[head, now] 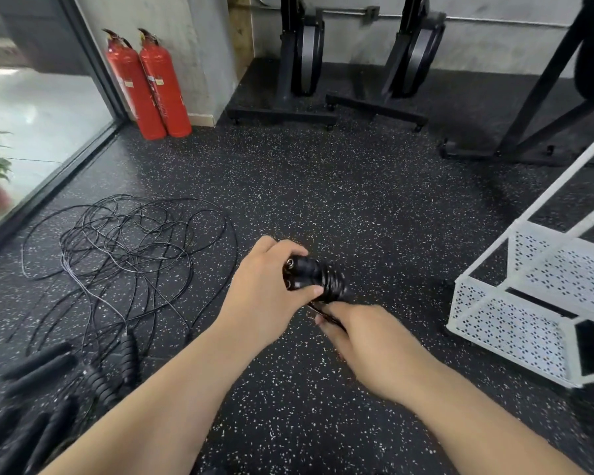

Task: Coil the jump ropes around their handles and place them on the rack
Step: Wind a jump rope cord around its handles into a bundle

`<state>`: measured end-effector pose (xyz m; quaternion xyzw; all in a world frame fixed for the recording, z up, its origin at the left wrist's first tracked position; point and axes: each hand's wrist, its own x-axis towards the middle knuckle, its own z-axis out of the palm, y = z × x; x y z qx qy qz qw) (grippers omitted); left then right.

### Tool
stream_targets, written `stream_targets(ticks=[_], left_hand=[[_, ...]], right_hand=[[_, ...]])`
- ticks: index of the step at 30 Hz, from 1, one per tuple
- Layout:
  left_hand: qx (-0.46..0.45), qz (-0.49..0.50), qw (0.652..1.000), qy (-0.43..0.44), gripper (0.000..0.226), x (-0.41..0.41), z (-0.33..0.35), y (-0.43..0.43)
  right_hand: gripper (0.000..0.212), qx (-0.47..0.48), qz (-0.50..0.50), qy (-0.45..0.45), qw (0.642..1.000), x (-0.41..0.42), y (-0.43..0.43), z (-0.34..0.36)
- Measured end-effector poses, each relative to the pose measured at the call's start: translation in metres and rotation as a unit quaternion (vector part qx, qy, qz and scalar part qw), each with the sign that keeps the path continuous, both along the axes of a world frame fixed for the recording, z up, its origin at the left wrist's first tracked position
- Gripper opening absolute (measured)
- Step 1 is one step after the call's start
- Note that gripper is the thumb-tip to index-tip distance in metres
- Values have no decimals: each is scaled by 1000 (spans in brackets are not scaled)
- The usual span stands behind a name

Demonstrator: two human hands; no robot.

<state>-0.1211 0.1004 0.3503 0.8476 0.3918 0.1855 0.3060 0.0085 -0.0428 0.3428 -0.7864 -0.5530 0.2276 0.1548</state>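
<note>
The left hand [264,289] curls round the paired handles [304,269], with the cord [335,281] wound tight beside its fingers, above the floor [323,183]. The right hand [367,341] pinches the cord's tail just beneath. The white perforated rack [494,320] stands off right, and loose ropes [127,241] sprawl tangled on the left.

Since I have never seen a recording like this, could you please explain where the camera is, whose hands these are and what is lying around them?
There is no machine here: a person wears one wide-angle camera on the head, looking down at their own bare hands. The left hand grips a pair of black ribbed jump-rope handles, with a thin black cord wound round them; the right hand pinches a loose stretch of that cord. On the black speckled rubber floor lie a tangle of loose black ropes and more black handles. A white perforated metal rack stands to the right.
</note>
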Motion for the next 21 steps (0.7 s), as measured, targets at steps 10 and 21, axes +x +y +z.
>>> stream_targets(ticks=[10,21], left_hand=[[-46,-196,977,73,50,-1,8,3],[-281,-244,924,-92,62,-9,22,4]], right_hand=[[11,95,-72,16,993,51,-9,37],[28,175,-206,424,864,41,-3,30]])
